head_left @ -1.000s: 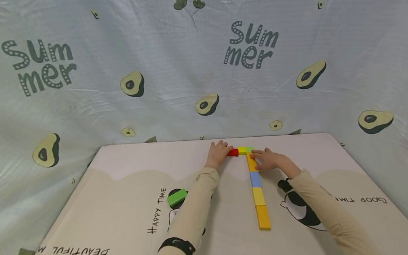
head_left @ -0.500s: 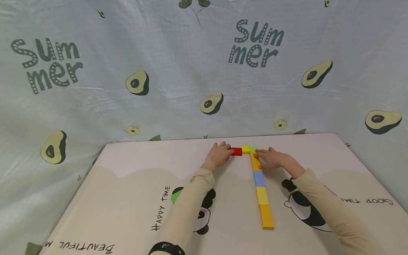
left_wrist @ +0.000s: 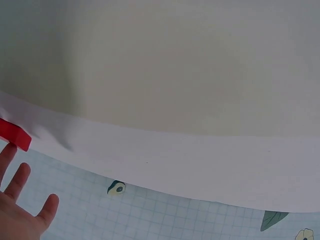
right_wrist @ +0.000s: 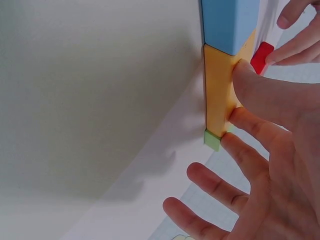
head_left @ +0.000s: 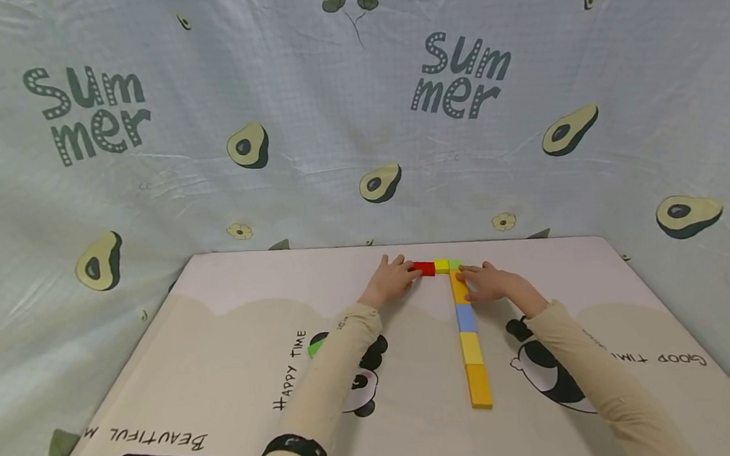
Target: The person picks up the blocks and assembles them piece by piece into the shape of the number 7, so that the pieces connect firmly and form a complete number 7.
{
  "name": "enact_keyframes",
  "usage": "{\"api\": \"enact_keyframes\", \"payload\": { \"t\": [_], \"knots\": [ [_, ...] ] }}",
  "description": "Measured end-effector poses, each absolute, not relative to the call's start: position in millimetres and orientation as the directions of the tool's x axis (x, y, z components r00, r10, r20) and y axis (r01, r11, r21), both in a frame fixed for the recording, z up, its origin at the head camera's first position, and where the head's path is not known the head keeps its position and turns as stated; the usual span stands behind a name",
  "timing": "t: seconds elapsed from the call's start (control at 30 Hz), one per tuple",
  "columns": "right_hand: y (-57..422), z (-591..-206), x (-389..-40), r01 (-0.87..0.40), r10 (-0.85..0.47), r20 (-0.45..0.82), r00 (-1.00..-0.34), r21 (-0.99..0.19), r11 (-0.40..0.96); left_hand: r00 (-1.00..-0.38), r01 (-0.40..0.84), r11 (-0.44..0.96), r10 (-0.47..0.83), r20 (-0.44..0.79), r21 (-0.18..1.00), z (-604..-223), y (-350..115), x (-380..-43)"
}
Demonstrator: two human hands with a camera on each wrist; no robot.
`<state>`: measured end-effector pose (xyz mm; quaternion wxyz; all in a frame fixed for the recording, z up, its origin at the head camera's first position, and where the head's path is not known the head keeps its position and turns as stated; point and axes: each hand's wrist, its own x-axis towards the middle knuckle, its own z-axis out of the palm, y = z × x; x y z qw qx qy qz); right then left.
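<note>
In the head view, a row of coloured blocks runs down the table: a small green block [head_left: 456, 264] at the far end, an orange block [head_left: 459, 289], a blue block [head_left: 466, 317] and two yellow-orange ones. A yellow block [head_left: 442, 266] and a red block [head_left: 425, 268] extend left from the green one. My left hand [head_left: 392, 280] is at the red block's left end. An index fingertip touches it, the thumb stands apart in the right wrist view, and other fingers are spread. My right hand [right_wrist: 270, 150] presses thumb and index tips against the orange block's right side, remaining fingers extended.
Another green block [head_left: 315, 347], partly hidden by the left sleeve, lies apart on the left of the printed table cover [head_left: 235, 384]. A curtain with avocado prints [head_left: 303, 117] hangs beyond the table's far edge [head_left: 302, 251].
The head view has shifted slightly. A little more of the red block shows beside my left hand, and my left sleeve now covers most of the loose green block. My right hand stays at the orange block.
</note>
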<state>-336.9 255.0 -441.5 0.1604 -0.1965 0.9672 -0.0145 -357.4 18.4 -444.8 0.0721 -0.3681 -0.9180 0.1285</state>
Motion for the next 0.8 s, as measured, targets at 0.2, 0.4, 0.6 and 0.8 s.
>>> {"api": "enact_keyframes", "payload": {
  "t": [0.2, 0.4, 0.6, 0.8],
  "knots": [
    [242, -422, -320, -0.329, -0.338, -0.325, -0.883, -0.083, 0.940, -0.734, 0.646, 0.713, 0.678, 0.035, -0.272, -447, 18, -360],
    [241, -422, -319, -0.346, -0.355, -0.315, -0.880, -0.085, 0.934, -0.750, 0.635, 0.732, 0.661, 0.034, -0.247, -447, 20, -359],
    [241, -423, -318, -0.348, -0.358, -0.317, -0.878, -0.090, 0.933, -0.752, 0.628, 0.733, 0.658, 0.037, -0.261, -449, 22, -360],
    [241, -420, -317, -0.356, -0.365, -0.313, -0.877, -0.088, 0.930, -0.752, 0.622, 0.729, 0.658, 0.042, -0.285, -450, 22, -363]
  ]
}}
